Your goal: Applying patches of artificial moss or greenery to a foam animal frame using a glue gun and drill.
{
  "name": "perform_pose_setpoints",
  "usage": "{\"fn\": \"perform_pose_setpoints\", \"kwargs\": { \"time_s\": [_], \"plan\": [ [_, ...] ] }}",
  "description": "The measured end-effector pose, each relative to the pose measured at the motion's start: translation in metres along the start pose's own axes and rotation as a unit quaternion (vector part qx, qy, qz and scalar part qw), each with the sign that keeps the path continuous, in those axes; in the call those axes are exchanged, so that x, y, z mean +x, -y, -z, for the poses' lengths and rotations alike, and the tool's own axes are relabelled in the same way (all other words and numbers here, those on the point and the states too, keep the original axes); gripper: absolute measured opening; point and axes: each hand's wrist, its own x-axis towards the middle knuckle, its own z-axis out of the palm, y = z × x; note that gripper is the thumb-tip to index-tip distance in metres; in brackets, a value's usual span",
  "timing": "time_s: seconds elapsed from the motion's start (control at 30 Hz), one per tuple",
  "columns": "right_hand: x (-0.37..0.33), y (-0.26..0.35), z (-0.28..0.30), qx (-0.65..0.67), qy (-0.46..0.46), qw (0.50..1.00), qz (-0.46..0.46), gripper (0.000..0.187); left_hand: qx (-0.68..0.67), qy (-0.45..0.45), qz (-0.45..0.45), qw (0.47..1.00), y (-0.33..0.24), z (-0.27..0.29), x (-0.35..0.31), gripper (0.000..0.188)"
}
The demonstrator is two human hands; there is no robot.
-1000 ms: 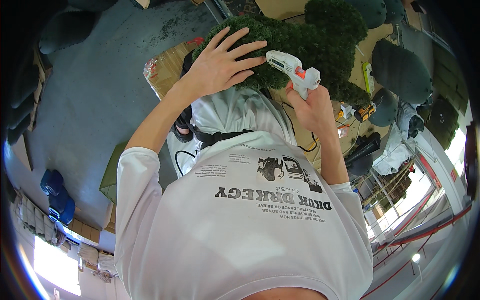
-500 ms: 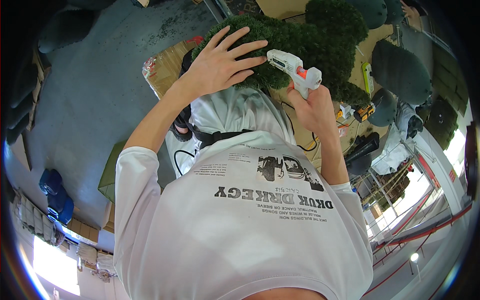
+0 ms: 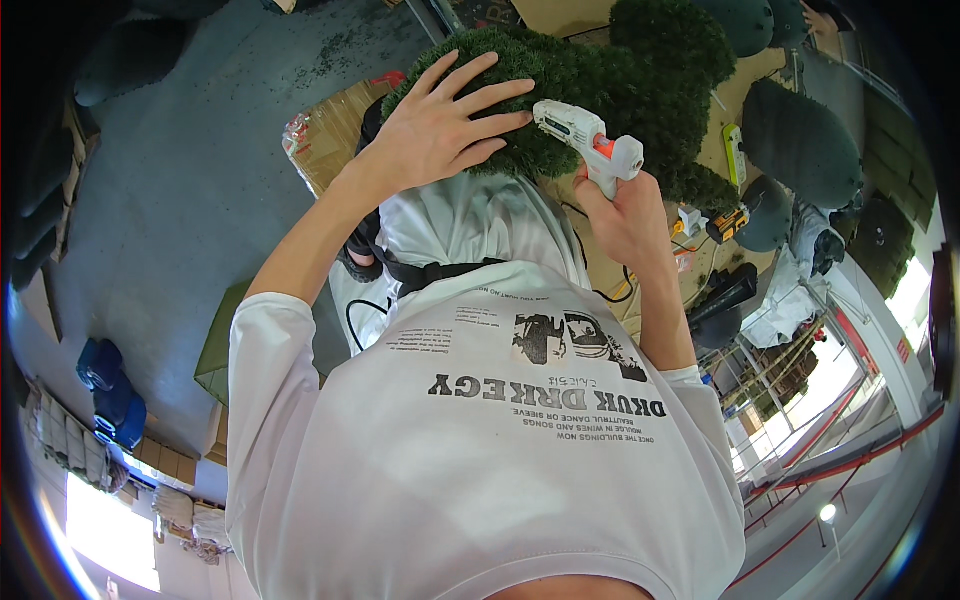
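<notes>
A thick mass of artificial greenery (image 3: 590, 75) lies across my lap and the table edge. My left hand (image 3: 445, 125) rests on its near left part, fingers spread over the green tufts. In my right hand (image 3: 628, 215) is a white hot glue gun (image 3: 590, 135), gripped by its handle, with an orange-red part near its rear. The nozzle points left into the foliage, close to the fingertips of my left hand. Where the nozzle tip meets the greenery is hard to make out.
On the brown tabletop (image 3: 755, 90) lie a yellow-green power strip (image 3: 735, 152) and a yellow-black power tool (image 3: 728, 224). Dark rounded panels (image 3: 803, 145) stand to the right. A taped cardboard box (image 3: 325, 140) sits left of my legs. At the upper right, another person's hand (image 3: 825, 25) shows.
</notes>
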Motion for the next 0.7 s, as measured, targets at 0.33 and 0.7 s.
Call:
{"fn": "perform_pose_setpoints", "kwargs": {
  "time_s": [0.33, 0.7],
  "plan": [
    [-0.0016, 0.0016, -0.0004, -0.018, 0.005, 1.000, -0.002, 0.024, -0.001, -0.001, -0.001, 1.000, 0.0006, 0.0003, -0.0004, 0.039],
    [-0.0043, 0.0057, -0.0017, -0.062, -0.010, 0.997, 0.037, 0.022, 0.003, 0.002, -0.002, 1.000, 0.0004, 0.0010, 0.0007, 0.037]
  ]
}}
